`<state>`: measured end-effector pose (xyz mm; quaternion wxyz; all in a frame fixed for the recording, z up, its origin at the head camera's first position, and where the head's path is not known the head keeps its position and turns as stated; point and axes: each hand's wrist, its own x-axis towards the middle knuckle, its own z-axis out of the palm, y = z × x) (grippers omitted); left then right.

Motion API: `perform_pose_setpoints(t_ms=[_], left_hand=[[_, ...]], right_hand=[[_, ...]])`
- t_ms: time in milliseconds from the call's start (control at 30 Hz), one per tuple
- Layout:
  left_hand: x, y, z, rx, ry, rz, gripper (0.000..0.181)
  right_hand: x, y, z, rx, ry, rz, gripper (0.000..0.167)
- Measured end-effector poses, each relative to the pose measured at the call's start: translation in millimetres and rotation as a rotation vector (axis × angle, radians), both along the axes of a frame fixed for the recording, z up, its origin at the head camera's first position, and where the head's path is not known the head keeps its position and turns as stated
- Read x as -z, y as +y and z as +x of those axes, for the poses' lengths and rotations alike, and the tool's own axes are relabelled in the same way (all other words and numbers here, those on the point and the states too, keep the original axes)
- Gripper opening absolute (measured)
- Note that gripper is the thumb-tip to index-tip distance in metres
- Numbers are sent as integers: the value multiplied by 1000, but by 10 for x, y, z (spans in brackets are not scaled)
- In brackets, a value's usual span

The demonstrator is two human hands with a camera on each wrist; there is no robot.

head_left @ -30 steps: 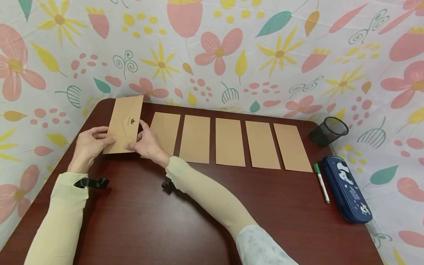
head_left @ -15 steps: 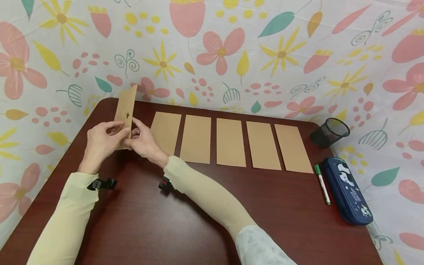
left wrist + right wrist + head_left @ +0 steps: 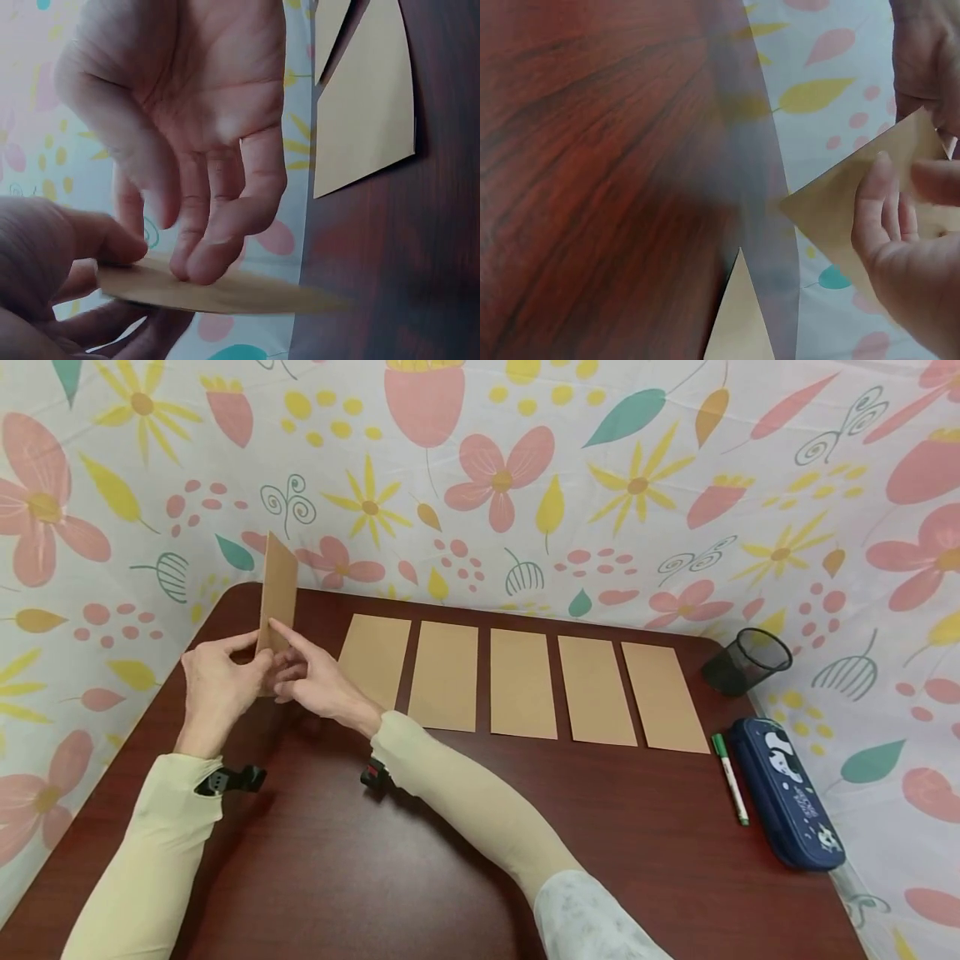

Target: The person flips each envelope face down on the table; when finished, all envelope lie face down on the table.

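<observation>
A brown kraft-paper envelope (image 3: 280, 578) stands upright on edge at the table's far left, its plain side turned to the right. My left hand (image 3: 223, 681) pinches its lower part between thumb and fingers. From the right, my right hand (image 3: 324, 683) touches the plain face with its fingertips, index finger extended. The left wrist view shows the right thumb apart from the envelope (image 3: 217, 291). In the right wrist view, the right fingers lie against the envelope's face (image 3: 836, 196). The printed flap side is hidden now.
Several similar brown envelopes (image 3: 522, 683) lie flat in a row along the back of the dark wooden table (image 3: 450, 843). At the right are a black mesh pen holder (image 3: 750, 662), a green-capped marker (image 3: 731, 781) and a blue pencil case (image 3: 787, 793). A flowered cloth (image 3: 495, 552) hangs behind.
The envelope has turned from its printed flap side to its plain side and stands more upright. My left hand has come rightward with it; the right fingers have shifted from its edge onto its face.
</observation>
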<state>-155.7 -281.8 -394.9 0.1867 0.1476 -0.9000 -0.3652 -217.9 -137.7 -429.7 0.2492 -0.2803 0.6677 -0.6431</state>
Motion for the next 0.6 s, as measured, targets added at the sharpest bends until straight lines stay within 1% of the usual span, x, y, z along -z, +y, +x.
perform_pose_setpoints(t_ms=[67, 100, 200, 267, 367, 467, 567, 600], left_hand=[[-4, -15, 1, -39, 8, 40, 38], [-4, -24, 3, -55, 10, 75, 37], [-7, -54, 2, -83, 3, 231, 37], [-11, -78, 4, -93, -5, 353, 39], [-16, -120, 4, -106, 10, 502, 44], [-16, -173, 1, -126, 28, 635, 47], [0, -225, -14, -148, 38, 738, 48], [9, -242, -18, -152, 33, 748, 49]], right_hand=[[1, -9, -10, 20, 70, 53, 90], [3, -12, -13, 37, 104, 80, 87], [36, -18, -29, 118, 195, 178, 81], [71, -19, -40, 177, 227, 243, 79], [125, -22, -53, 241, 235, 317, 79], [155, -26, -59, 270, 206, 349, 82], [150, -30, -52, 287, 184, 361, 84], [144, -33, -47, 292, 180, 365, 85]])
